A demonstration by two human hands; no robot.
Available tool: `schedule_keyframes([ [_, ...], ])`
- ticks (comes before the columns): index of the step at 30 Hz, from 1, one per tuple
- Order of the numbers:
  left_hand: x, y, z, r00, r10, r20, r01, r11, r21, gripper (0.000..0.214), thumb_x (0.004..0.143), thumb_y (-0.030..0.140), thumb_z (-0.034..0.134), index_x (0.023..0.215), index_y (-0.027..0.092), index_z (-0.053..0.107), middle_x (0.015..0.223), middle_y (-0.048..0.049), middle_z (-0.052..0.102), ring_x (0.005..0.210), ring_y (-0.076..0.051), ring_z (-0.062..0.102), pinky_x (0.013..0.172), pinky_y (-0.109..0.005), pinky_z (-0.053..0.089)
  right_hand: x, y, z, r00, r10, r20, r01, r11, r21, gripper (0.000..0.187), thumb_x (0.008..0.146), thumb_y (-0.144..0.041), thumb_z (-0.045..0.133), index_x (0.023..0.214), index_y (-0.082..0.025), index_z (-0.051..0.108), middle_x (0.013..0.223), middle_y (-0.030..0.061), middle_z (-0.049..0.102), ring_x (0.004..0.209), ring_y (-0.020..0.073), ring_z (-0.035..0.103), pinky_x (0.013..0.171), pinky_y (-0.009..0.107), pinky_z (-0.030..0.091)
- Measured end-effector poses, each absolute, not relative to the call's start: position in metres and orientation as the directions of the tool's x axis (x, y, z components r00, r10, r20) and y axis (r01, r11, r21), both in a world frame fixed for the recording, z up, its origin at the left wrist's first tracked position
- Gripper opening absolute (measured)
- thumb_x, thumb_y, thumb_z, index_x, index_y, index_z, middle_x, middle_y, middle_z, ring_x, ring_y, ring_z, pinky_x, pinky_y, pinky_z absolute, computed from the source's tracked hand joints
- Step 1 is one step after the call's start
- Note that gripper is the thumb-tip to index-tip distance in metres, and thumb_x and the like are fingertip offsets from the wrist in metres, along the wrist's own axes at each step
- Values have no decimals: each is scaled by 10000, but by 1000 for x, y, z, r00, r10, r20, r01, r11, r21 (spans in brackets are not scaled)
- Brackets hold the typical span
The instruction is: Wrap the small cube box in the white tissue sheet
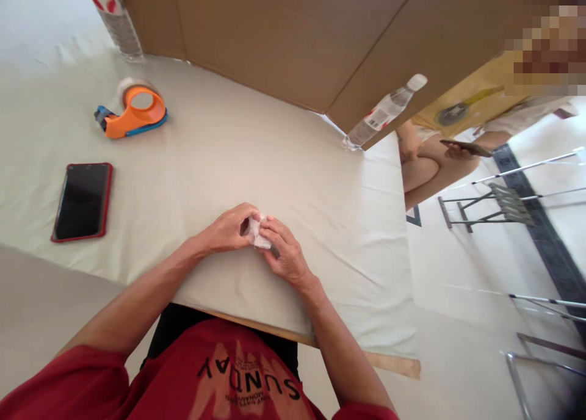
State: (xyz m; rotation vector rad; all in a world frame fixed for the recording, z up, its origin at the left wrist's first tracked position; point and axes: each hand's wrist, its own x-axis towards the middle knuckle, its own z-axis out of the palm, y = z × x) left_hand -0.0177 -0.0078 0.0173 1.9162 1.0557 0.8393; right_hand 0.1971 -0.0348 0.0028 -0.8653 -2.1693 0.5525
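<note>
Between my two hands is a small crumpled white piece, like tissue or thin plastic (259, 234); its exact kind does not show. My left hand (231, 228) curls round its left side, thumb and fingers bent against it. My right hand (285, 249) grips it from the right, with the fingertips laid over its top. Both hands are just above or resting on the cloth-covered table (220, 157), close to its front edge. Part of the white piece is hidden under the fingers.
An orange tape dispenser (137, 113) and a red-cased phone (83, 200) lie at the left. Plastic bottles stand by the cardboard panel (256, 35): one at left (119, 29), one at right (379, 116). Beyond the right edge sits a person (439, 157) holding a phone, near a folding stool (506, 203).
</note>
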Motion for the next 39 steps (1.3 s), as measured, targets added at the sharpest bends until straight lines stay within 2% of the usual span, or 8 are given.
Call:
schedule_keyframes([
  [3, -11, -8, 20, 314, 935, 163, 328, -268, 906, 263, 723, 274, 645, 965, 177, 609, 1017, -80, 666, 872, -184, 635, 756, -293, 511, 199, -27, 7, -511, 761, 399, 425, 627, -653, 473, 886, -180, 619, 1348, -268, 564, 1370, 120, 629, 1394, 281, 509, 1142, 533, 450],
  [8, -8, -9, 31, 174, 965, -196, 325, 132, 936, 230, 752, 382, 627, 857, 179, 607, 655, 17, 599, 563, -134, 550, 543, -251, 433, 198, -11, 19, -456, 884, 104, 409, 312, -858, 592, 784, -332, 770, 1337, -255, 573, 1282, 97, 677, 1158, 268, 654, 1008, 436, 532],
  [10, -11, -9, 35, 188, 949, -253, 338, 180, 924, 270, 785, 438, 606, 834, 173, 610, 620, 20, 588, 534, -132, 535, 520, -249, 414, 195, -7, 18, -410, 912, -5, 332, 145, -932, 594, 749, -395, 799, 1288, -239, 601, 1191, 81, 711, 1053, 249, 680, 937, 401, 551],
  [14, -18, -6, 38, 206, 967, -151, 408, 55, 911, 394, 801, 546, 618, 801, 153, 644, 700, -16, 618, 626, -143, 540, 569, -255, 406, 188, -5, 11, -364, 924, -122, 80, -100, -992, 595, 690, -502, 834, 1180, -225, 640, 1071, 60, 729, 938, 217, 687, 834, 346, 562],
  [18, -22, -5, 35, 351, 923, -156, 162, 105, 981, 555, 753, 530, 730, 1142, 145, 639, 1071, -85, 691, 929, -214, 648, 773, -291, 502, 186, -5, 14, -369, 913, -175, -26, -198, -980, 569, 661, -510, 859, 1107, -223, 653, 1019, 46, 727, 904, 206, 686, 825, 340, 557],
  [23, -19, -5, 33, 529, 820, -217, -45, 282, 958, 584, 767, 430, 781, 1240, 153, 579, 1210, -119, 669, 1111, -264, 643, 883, -320, 516, 187, -8, 17, -340, 927, -158, 11, -164, -986, 594, 672, -573, 830, 1113, -219, 648, 1025, 49, 720, 908, 207, 671, 829, 343, 546],
  [33, -15, -2, 19, 456, 860, -231, -207, 355, 912, 773, 676, 421, 856, 1331, 136, 561, 1296, -156, 671, 1232, -320, 616, 900, -321, 518, 200, -8, 6, -134, 986, 102, 202, 128, -971, 584, 826, -671, 634, 1204, -227, 609, 1217, 112, 638, 1083, 248, 624, 856, 371, 529],
  [39, -16, -3, 20, 477, 849, -229, -242, 377, 894, 790, 656, 415, 867, 1335, 145, 568, 1291, -160, 670, 1179, -297, 644, 872, -306, 523, 197, -12, 12, -277, 938, 206, 286, 285, -915, 473, 902, -624, 573, 1182, -252, 656, 1401, 136, 548, 1331, 291, 513, 1032, 459, 470],
])
